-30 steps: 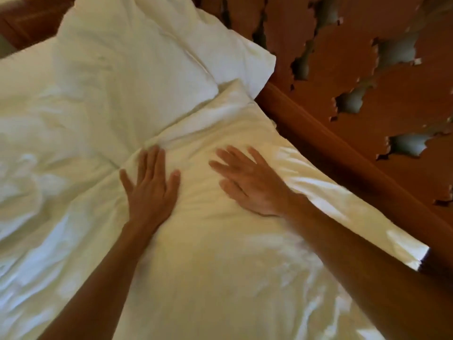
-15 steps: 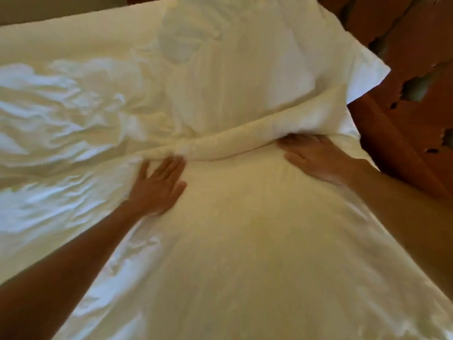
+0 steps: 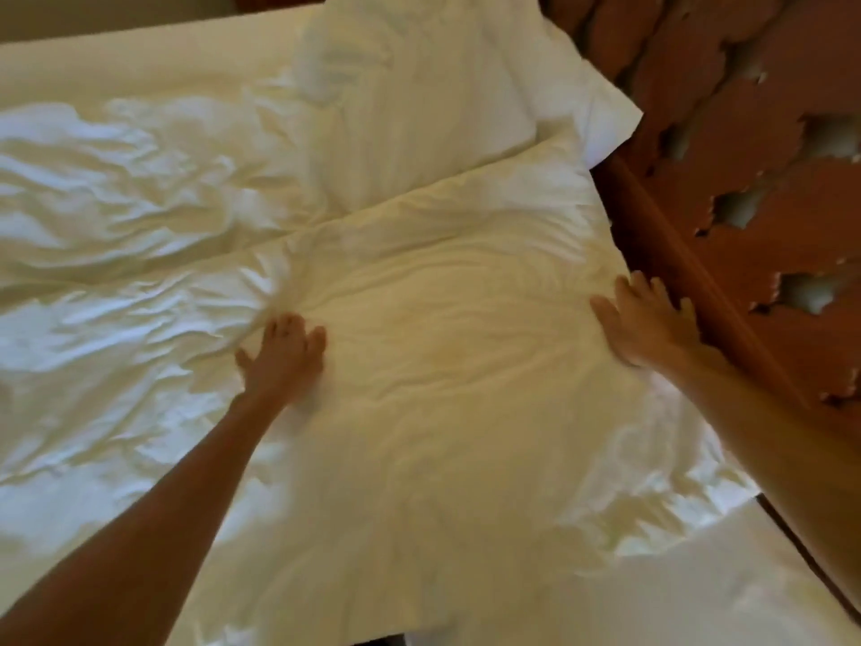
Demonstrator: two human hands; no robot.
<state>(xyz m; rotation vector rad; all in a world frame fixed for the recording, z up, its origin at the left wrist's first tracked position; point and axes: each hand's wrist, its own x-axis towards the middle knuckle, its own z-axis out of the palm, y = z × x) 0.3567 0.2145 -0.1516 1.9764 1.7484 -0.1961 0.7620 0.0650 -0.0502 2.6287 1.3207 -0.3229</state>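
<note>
Head camera view, looking down along two bare forearms onto a bed (image 3: 140,58). Near pillow (image 3: 447,389), white and softly creased, lying flat across the middle of the frame, under both hands, with its right edge alongside a wooden rail (image 3: 671,268).

Left hand (image 3: 282,361) palm down on the left part of the near pillow, fingers (image 3: 291,328) straight and close together, thumb out to the side, gripping nothing. Fabric gathered into small folds just beyond the fingertips.

Right hand (image 3: 647,324) palm down on the right edge of the near pillow, fingers (image 3: 645,286) straight and slightly spread, pointing up the bed, gripping nothing. Outermost finger just beside the rail; touching it or not, cannot tell.

Second pillow (image 3: 419,114), also white, lying beyond the near pillow, touching its far edge, one corner flap reaching toward the rail.

Crumpled white bed sheet (image 3: 116,216) spread to the left of both pillows, full of ridges and hollows.

Carved reddish-brown headboard (image 3: 727,146) along the right side, pierced with irregular openings, pale wall visible through them.
</note>
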